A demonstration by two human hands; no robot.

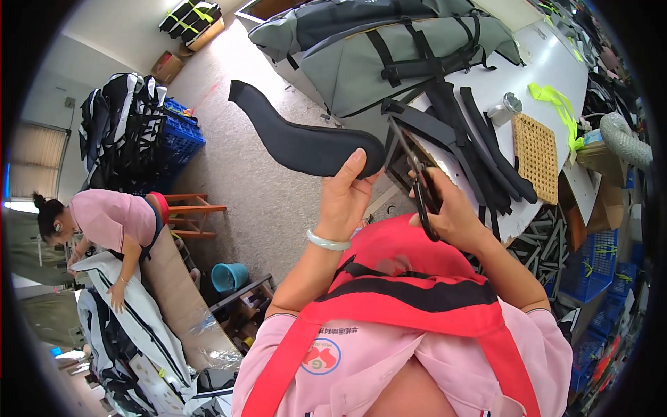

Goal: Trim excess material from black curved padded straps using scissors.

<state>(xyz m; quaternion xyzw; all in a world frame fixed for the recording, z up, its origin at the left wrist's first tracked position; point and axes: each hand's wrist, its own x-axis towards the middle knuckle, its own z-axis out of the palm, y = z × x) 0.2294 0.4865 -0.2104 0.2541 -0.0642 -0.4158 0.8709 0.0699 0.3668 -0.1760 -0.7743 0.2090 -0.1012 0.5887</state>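
My left hand grips a black padded shoulder strap near its wide rounded end, thumb on top. The strap curves away to the upper left, where its narrow end hangs free over the floor. In my right hand is a pair of scissors with dark handles. Its blades point up and to the left, passing close to the strap's rounded end. Whether the blades touch the strap, I cannot tell. More black padded straps lie on the white table to the right.
Large grey bags are piled at the back of the table. A woven cane panel, a metal-topped jar and yellow-green webbing sit nearby. At left a co-worker bends over white material. A blue bucket stands on the floor.
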